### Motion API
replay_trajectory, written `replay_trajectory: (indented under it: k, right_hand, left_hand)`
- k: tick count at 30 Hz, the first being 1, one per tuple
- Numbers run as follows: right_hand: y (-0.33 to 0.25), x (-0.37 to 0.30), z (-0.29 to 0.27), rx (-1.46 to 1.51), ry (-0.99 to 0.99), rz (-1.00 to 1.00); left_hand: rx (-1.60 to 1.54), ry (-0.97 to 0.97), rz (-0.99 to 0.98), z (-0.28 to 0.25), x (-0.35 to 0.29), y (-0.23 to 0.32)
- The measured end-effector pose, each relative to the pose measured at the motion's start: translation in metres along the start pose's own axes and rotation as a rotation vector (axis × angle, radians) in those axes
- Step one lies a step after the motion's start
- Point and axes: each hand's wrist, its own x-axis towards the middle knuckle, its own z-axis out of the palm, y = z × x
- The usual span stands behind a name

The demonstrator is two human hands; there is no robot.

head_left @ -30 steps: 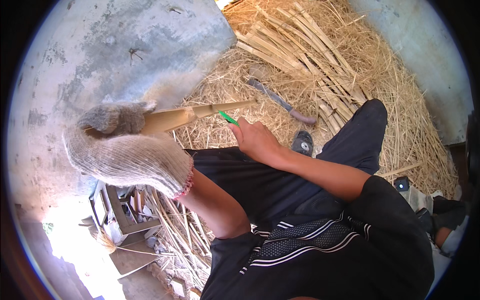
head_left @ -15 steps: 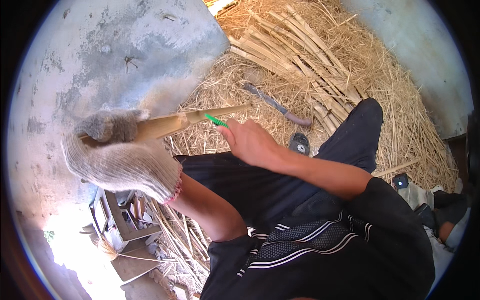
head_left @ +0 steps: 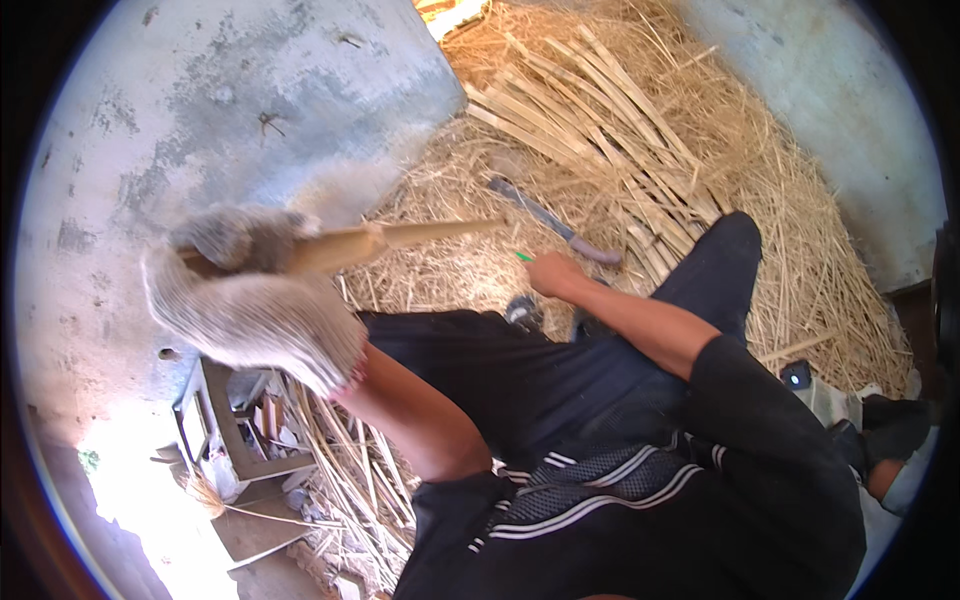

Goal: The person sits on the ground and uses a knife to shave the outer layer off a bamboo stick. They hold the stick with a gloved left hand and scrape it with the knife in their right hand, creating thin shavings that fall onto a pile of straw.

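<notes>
A grey knitted glove covers my left hand (head_left: 240, 245), whose fingers are wrapped round a split length of bamboo (head_left: 345, 250). This piece is held out over my lap, its thin end pointing right. Beyond that end, my bare right hand (head_left: 558, 275) is closed on a small green tool (head_left: 524, 257). Only a bit of the green shows past my fingers, apart from the bamboo, so its exact kind is unclear. A long-bladed knife with a brownish handle (head_left: 596, 251) lies on the shavings just past my right hand.
Many split bamboo strips (head_left: 600, 130) lie in a bundle on a heap of shavings (head_left: 790, 220). A worn wall (head_left: 300, 110) rises at the left. Below my left forearm are a wooden frame (head_left: 235, 430) and thin sticks (head_left: 350, 470). Part of another person (head_left: 885, 475) shows at the right.
My right hand has moved right and slightly down with the green tool, away from the bamboo. My left hand keeps its hold on the bamboo and has shifted slightly.
</notes>
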Motion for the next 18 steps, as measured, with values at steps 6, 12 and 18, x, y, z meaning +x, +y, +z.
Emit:
replay_trajectory:
  k: [6, 12, 18]
  right_hand:
    - [-0.053, -0.049, -0.078, 0.461, 0.221, 0.028]
    - [-0.127, -0.105, -0.111, 0.586, 0.304, -0.314]
    - [-0.111, -0.085, -0.099, 0.579, 0.319, -0.258]
  left_hand:
    - [0.135, 0.131, 0.053, -0.008, 0.009, -0.010]
    - [0.106, -0.056, 0.062, -0.013, 0.010, -0.006]
    - [-0.046, -0.211, -0.007, -0.020, 0.014, -0.005]
